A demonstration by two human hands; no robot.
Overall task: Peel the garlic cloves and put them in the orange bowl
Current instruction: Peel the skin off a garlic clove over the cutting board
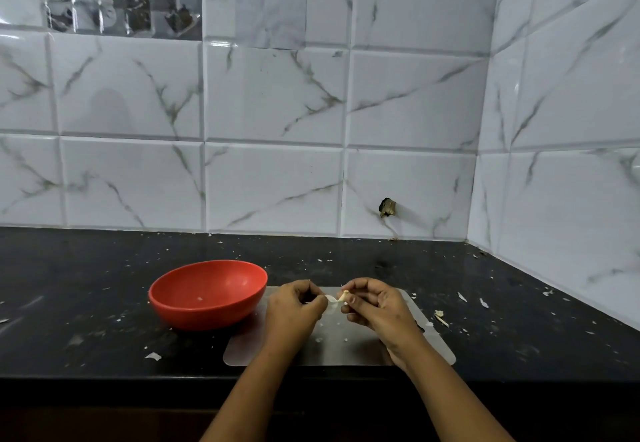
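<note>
An orange bowl [207,294] stands on the black counter, left of my hands, with a small pale bit inside it. Above a grey cutting mat [349,341], my right hand [375,306] pinches a small garlic clove [344,296] between thumb and fingertips. My left hand [294,306] pinches a strip of pale skin [331,300] that still hangs from the clove. The two hands are a few centimetres apart, just right of the bowl. Most of the clove is hidden by my fingers.
Bits of garlic skin [441,317] lie scattered on the counter [86,303], mostly right of the mat. A tiled wall [273,181] rises behind the counter and a second one closes it on the right. The counter's front edge runs just below the mat.
</note>
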